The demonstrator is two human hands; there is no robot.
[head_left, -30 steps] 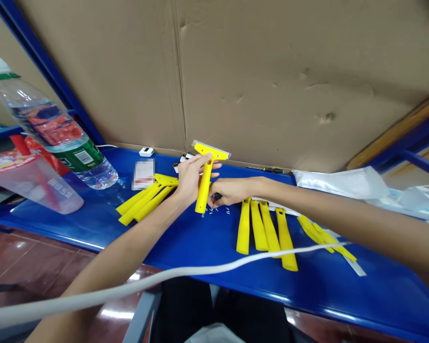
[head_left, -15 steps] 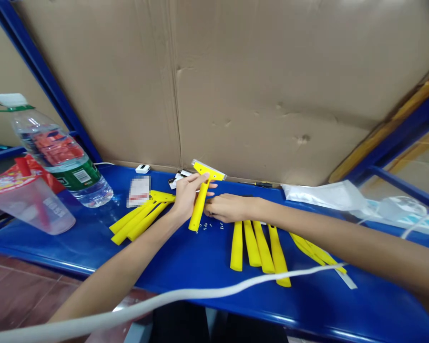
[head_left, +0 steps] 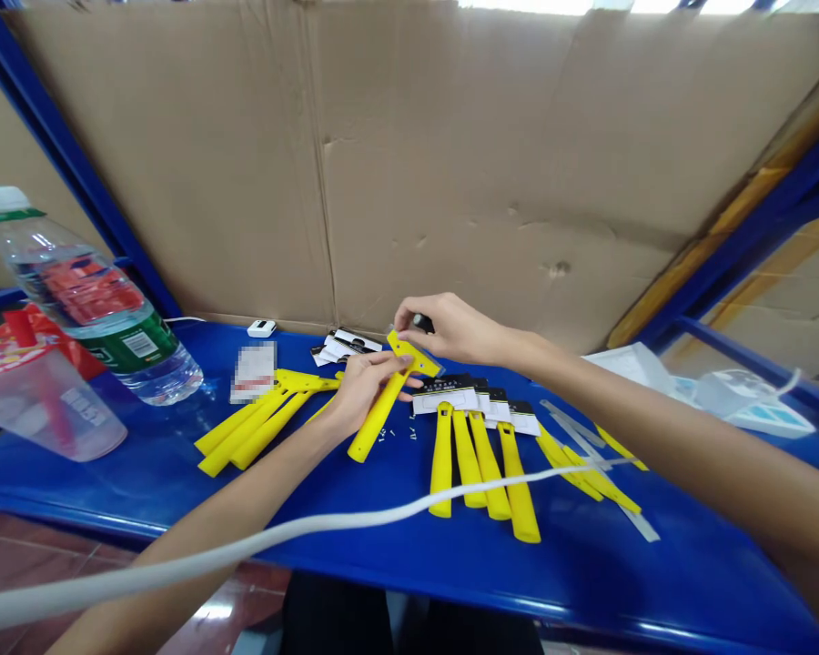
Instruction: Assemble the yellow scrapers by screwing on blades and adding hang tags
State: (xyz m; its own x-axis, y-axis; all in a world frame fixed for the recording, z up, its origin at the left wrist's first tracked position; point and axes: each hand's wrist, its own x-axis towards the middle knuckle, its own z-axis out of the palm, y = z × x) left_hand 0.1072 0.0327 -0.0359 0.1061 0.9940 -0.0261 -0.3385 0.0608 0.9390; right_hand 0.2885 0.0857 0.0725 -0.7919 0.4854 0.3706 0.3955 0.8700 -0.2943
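Observation:
My left hand (head_left: 363,391) is closed round a yellow scraper (head_left: 375,414), its handle slanting toward me and its wide head tilted up. Holes show in the head. Over the head's left end, my right hand (head_left: 443,326) is closed in a pinch, with a short black rounded piece (head_left: 423,323) showing in it. What its fingertips hold is hidden. Small screws (head_left: 412,429) lie scattered on the blue table just below. To the right, several yellow scrapers (head_left: 486,464) lie with black and white cards (head_left: 443,396) over their heads.
More yellow handles (head_left: 252,423) lie at left. Flat yellow pieces (head_left: 601,478) and metal strips (head_left: 573,423) are at right. A water bottle (head_left: 140,350) and plastic cup (head_left: 61,409) stand left. A white cable (head_left: 355,520) crosses in front; cardboard (head_left: 437,182) rises behind.
My right hand has risen from beside the screws to the scraper's head. The scraper has stayed in my left hand. The cards and strips have come into fuller view.

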